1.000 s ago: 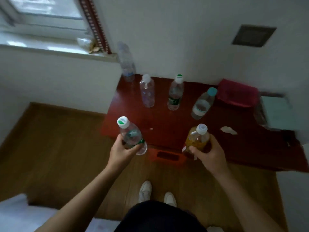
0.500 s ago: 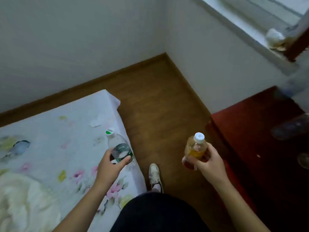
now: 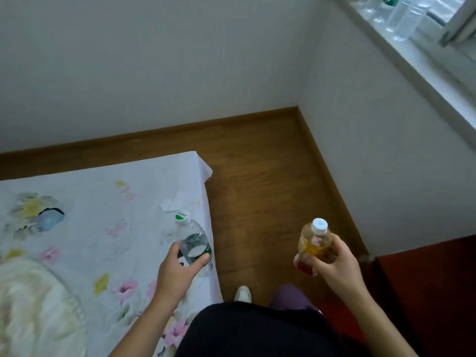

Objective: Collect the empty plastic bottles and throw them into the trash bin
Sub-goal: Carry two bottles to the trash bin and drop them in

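My left hand point(image 3: 177, 269) grips a clear plastic bottle point(image 3: 193, 239) with a white cap and a green label, held upright over the corner of the bed. My right hand point(image 3: 334, 264) holds a yellow-tinted bottle point(image 3: 314, 240) with a white cap and a red label, upright above the wooden floor. Several more clear bottles point(image 3: 396, 16) stand on the window sill at the top right. No trash bin is in view.
A bed point(image 3: 90, 228) with a white flowered sheet fills the lower left. The dark red table point(image 3: 432, 279) edges in at the lower right. Wooden floor point(image 3: 257, 189) runs between them to the white wall corner. My shoe point(image 3: 243, 293) shows below.
The view has swung left, away from the red table with its bottles, toward the bed and the room corner. Both hands keep their bottles.
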Tool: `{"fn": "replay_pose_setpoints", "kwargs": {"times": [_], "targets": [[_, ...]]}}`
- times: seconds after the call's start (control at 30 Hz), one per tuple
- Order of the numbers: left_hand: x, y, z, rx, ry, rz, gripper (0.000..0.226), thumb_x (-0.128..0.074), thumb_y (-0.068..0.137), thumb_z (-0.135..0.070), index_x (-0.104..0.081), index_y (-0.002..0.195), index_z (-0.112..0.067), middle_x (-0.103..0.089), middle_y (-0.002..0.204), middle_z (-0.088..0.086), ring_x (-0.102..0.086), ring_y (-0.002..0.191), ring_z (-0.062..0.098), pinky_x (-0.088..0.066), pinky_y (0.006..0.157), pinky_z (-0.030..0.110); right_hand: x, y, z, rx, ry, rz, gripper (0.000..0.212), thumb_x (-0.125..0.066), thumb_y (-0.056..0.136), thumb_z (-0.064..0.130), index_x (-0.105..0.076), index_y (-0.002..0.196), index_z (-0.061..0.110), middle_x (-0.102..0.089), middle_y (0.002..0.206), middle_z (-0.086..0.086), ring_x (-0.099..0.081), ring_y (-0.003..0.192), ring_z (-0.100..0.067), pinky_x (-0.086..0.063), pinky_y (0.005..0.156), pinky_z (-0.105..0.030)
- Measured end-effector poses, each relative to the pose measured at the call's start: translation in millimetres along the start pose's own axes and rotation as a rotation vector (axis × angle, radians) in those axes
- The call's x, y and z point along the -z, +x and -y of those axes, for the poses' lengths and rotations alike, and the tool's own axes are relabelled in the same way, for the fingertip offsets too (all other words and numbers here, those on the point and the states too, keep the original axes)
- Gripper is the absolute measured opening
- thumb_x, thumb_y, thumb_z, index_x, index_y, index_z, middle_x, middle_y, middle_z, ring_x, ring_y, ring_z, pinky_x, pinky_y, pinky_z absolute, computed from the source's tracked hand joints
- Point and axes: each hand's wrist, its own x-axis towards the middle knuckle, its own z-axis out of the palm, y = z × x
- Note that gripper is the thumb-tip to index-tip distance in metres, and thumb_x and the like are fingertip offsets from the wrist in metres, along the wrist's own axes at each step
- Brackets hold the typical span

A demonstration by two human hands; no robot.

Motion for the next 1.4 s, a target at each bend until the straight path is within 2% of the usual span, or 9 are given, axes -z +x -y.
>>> {"fn": "replay_pose_setpoints", "kwargs": {"times": [0.27,0.4,0.57,0.67,0.83,1.0,1.1,1.23,1.4], "targets": [[-35,116,-92,-0.036,0.009,0.023,0.059,-0.083,0.078,-0.044,-0.053,0.127,-0.031,-0.062,0.126,-0.006,-0.057,0.115,0.018,-0.047,0.086,0.030,34,106,0,-0.090,-0.054,-0.057,0.068,-0.087,0.069,0.039,-0.057,0.130,0.029,-0.065,0.116,0.012,-0.063,0.107,-0.010,-0.056,0.092,-0.041],[-54,168,-127,0.012,0.034,-0.009,0.064,-0.082,0.080,-0.039,-0.051,0.135,-0.027,-0.060,0.135,0.000,-0.058,0.123,0.026,-0.050,0.091,0.038,41,187,17,-0.088,-0.061,-0.039,0.065,-0.087,0.071,0.035,-0.058,0.128,0.030,-0.065,0.115,0.011,-0.064,0.105,-0.010,-0.056,0.088,-0.037],[-60,214,-161,0.102,-0.012,-0.125,0.062,-0.085,0.078,-0.036,-0.054,0.132,-0.025,-0.064,0.130,0.004,-0.061,0.119,0.028,-0.054,0.093,0.042,34,302,73,0.007,-0.067,0.123,0.061,-0.086,0.069,0.038,-0.058,0.123,0.033,-0.066,0.112,0.013,-0.063,0.104,-0.006,-0.053,0.084,-0.026],[-51,233,-173,0.175,-0.077,-0.232,0.061,-0.085,0.077,-0.037,-0.056,0.130,-0.027,-0.064,0.123,0.000,-0.062,0.114,0.024,-0.049,0.087,0.036,18,368,125,0.106,-0.076,0.244,0.057,-0.086,0.065,0.042,-0.057,0.114,0.042,-0.065,0.111,0.015,-0.064,0.102,-0.003,-0.053,0.083,-0.025],[-32,262,-178,0.285,-0.176,-0.372,0.058,-0.088,0.074,-0.036,-0.060,0.125,-0.028,-0.068,0.119,-0.002,-0.063,0.101,0.015,-0.046,0.084,0.034,-21,457,200,0.229,-0.107,0.379,0.065,-0.082,0.061,0.053,-0.057,0.119,0.037,-0.065,0.114,0.015,-0.064,0.104,-0.002,-0.055,0.086,-0.027],[-13,328,-180,0.351,-0.263,-0.471,0.053,-0.089,0.072,-0.035,-0.064,0.118,-0.026,-0.070,0.113,-0.004,-0.064,0.110,0.020,-0.048,0.090,0.040,-64,540,248,0.281,-0.147,0.442,0.059,-0.080,0.063,0.052,-0.058,0.115,0.036,-0.066,0.112,0.013,-0.064,0.103,-0.004,-0.056,0.084,-0.027],[-2,391,-200,0.346,-0.284,-0.465,0.055,-0.089,0.073,-0.035,-0.063,0.121,-0.024,-0.069,0.117,0.001,-0.062,0.113,0.024,-0.048,0.095,0.042,-81,584,269,0.275,-0.168,0.422,0.055,-0.083,0.065,0.044,-0.057,0.113,0.038,-0.066,0.111,0.014,-0.064,0.102,-0.004,-0.055,0.083,-0.026],[12,479,-251,0.269,-0.262,-0.379,0.059,-0.087,0.073,-0.039,-0.060,0.125,-0.032,-0.064,0.120,-0.007,-0.058,0.117,0.018,-0.047,0.096,0.038,-85,638,292,0.261,-0.229,0.339,0.057,-0.086,0.068,0.038,-0.057,0.117,0.034,-0.066,0.109,0.011,-0.064,0.101,-0.007,-0.056,0.085,-0.034],[42,570,-316,0.143,-0.259,-0.265,0.064,-0.085,0.075,-0.039,-0.056,0.132,-0.038,-0.063,0.119,-0.017,-0.057,0.111,0.009,-0.046,0.084,0.026,-99,710,327,0.246,-0.276,0.273,0.058,-0.087,0.068,0.039,-0.061,0.118,0.025,-0.067,0.105,0.010,-0.064,0.096,-0.008,-0.055,0.082,-0.036]]}}
